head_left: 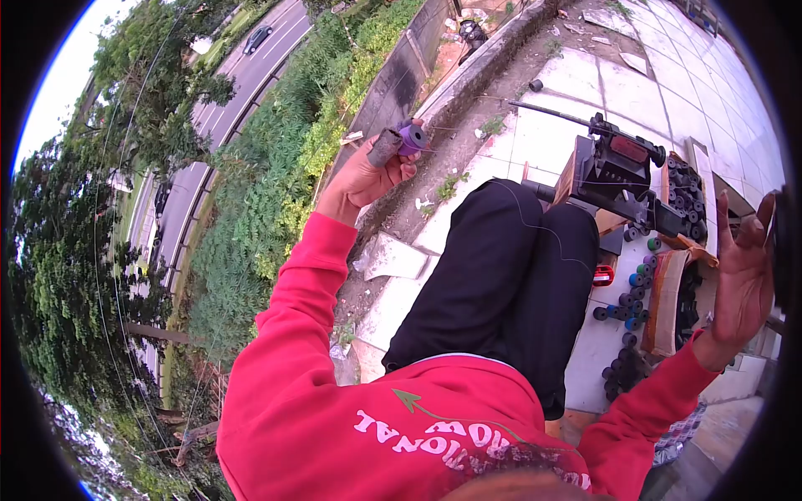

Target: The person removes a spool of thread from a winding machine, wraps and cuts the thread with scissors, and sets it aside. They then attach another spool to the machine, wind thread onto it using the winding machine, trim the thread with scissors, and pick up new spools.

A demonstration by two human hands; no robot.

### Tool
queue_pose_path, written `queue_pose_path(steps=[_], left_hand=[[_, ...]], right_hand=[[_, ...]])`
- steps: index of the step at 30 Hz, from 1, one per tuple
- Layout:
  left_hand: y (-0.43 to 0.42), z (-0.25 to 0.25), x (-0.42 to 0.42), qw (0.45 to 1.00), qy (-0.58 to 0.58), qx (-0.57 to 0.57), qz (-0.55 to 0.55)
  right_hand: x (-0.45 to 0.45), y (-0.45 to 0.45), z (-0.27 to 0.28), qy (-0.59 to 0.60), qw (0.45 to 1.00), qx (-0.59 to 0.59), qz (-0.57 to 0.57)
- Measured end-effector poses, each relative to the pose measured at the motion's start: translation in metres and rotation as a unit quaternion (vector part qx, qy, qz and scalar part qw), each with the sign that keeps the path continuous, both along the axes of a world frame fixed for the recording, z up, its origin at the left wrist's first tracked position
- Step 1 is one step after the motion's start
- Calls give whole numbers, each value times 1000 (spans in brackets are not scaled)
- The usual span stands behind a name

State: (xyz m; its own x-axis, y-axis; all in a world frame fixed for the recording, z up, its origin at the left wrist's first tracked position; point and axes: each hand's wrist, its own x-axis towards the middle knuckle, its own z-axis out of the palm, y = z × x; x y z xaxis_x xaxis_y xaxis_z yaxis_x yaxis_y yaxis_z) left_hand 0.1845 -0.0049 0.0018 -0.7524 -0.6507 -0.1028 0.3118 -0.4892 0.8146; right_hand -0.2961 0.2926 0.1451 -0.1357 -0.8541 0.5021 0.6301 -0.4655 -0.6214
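At the upper left my left hand (pixel 372 177) is closed round a purple spool (pixel 412 139), with a piece of dark cloth (pixel 384 148) between its fingers. My right hand (pixel 742 280) is raised at the far right edge, palm showing and fingers apart, with nothing visible in it. A black machine (pixel 614 167) with a long thin rod stands in front of my knees, between the two hands. A fine thread (pixel 535 225) curves over my dark trousers (pixel 493 275).
Several small spools (pixel 637 292) lie on the tiles beside an open cardboard box (pixel 666 301). More dark spools (pixel 685 196) fill a tray behind. A red object (pixel 603 275) lies near my knee. A low wall (pixel 493 71), bushes (pixel 251 225) and a road (pixel 242 92) are to the left.
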Motion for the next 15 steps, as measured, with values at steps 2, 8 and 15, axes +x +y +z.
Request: queue_pose_path(steps=[2, 8, 15], left_hand=[[1, 0, 1, 1000, -6, -8, -2], [13, 10, -3, 997, -60, -41, -15], [16, 7, -12, 974, -163, -132, -81]], right_hand=[[-33, 12, -13, -54, 998, 8, -43], [8, 6, 43, -325, 929, 84, -156], [14, -4, 77, -497, 790, 123, -339]])
